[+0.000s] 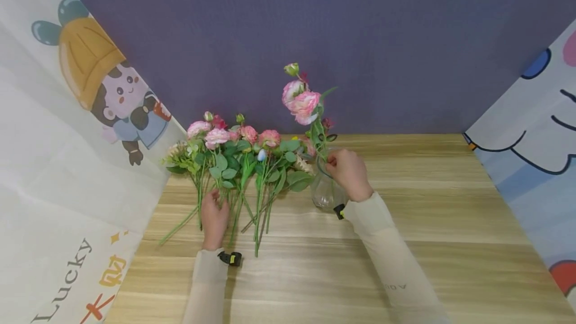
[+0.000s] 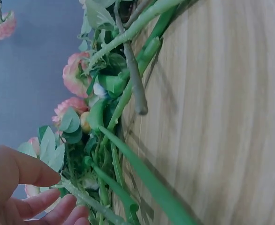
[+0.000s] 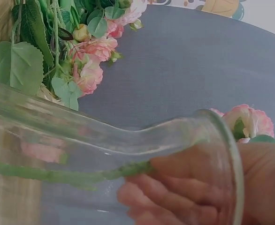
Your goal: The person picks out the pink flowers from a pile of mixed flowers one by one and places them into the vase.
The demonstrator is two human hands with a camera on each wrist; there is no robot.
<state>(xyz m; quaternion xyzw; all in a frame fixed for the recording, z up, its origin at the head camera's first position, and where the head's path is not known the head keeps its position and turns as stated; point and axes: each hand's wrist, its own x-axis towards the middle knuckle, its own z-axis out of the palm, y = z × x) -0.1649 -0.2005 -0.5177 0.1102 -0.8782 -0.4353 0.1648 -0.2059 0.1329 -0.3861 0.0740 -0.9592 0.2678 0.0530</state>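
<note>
Right hand (image 1: pixel 348 171) at the mouth of a clear round glass vase (image 1: pixel 325 195) standing on the pale wooden table (image 1: pixel 450 204), fingers (image 3: pixel 175 187) curled together and pinching the green stem of a tall pink-flowered sprig (image 1: pixel 302 101). Sprig upright in the vase, blooms well above the rim, stem seen through the glass in the right wrist view. Left hand (image 1: pixel 213 219) resting on the green stems of a bunch of pink artificial flowers with round green leaves (image 1: pixel 238 156), lying flat on the table just left of the vase. Left fingertips (image 2: pixel 57 211) loosely spread, touching 1 thin stem (image 2: pixel 88 201); firm grip or not, cannot tell. Purple wall (image 1: pixel 360 39) behind, cartoon-printed cloth (image 1: pixel 81 114) at the left side.
</note>
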